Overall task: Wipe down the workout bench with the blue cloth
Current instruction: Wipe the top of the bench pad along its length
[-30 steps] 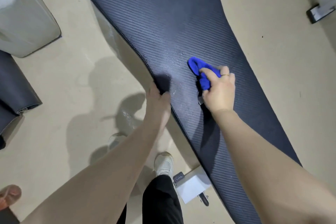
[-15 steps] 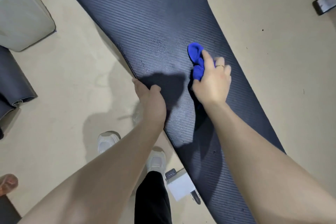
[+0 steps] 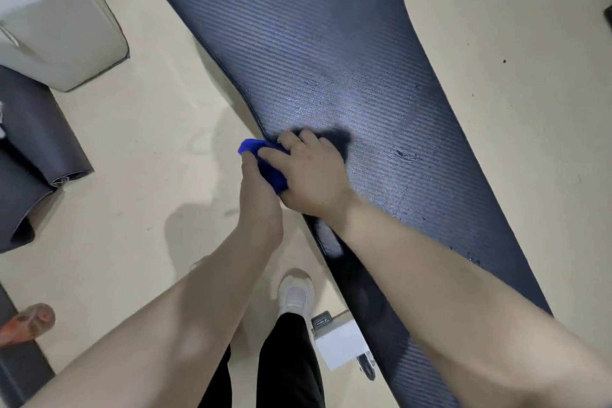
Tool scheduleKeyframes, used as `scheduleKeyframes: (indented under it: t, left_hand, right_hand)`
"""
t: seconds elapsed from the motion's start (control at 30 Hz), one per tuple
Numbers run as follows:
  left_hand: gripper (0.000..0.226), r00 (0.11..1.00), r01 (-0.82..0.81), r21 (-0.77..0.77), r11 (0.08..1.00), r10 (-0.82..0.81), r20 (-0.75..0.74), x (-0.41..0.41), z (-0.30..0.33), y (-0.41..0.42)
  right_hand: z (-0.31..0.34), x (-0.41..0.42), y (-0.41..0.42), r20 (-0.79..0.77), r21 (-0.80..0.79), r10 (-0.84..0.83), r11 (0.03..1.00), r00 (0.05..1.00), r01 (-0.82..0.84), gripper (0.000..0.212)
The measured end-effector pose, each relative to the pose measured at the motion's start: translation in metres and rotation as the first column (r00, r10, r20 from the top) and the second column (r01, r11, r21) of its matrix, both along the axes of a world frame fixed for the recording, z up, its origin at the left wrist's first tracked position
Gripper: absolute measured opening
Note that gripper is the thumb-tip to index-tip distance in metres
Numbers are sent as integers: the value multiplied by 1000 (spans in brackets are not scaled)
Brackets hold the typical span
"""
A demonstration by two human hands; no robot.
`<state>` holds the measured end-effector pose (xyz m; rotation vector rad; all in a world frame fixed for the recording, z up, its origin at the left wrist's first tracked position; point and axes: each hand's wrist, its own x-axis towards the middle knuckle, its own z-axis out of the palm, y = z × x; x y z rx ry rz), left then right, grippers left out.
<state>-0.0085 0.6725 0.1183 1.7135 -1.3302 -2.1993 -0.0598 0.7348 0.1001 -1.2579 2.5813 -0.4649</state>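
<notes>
At the left edge of the dark ribbed table [image 3: 314, 43], the right hand [image 3: 311, 172] curls its grip around the blue cloth [image 3: 268, 166], which is mostly hidden under the fingers. The left hand [image 3: 258, 195] touches the cloth from beside it; whether its grip holds the cloth cannot be told. The table's far end is cut off.

A dark navy padded bench [image 3: 314, 43] with fine diagonal ribbing is showing a paler sheen just beyond the right hand [image 3: 311, 172], which is gripping a bright royal-blue cloth [image 3: 270, 166]. Below it, a white sneaker [image 3: 294, 295] is standing on the beige floor [image 3: 132, 175].
</notes>
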Motion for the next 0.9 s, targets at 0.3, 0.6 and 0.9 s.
scheduleKeyframes:
  t: [0.3,0.6,0.9]
  left_hand:
    - [67,902,348,-207,914,-267,338,-18,-1,43]
    - [75,843,234,-220,947,-85,531,-45,-9,77]
    - [74,881,190,-261,946,-47,470,-38,-11,77]
  right_hand:
    - [-3,-45,74,-28,56,-467,882,884,468,42]
    - [-17,-128,117,6,15,-753,658,658,753,42]
    - [-8,-74,154,-24,54,-401,914,916,402,35]
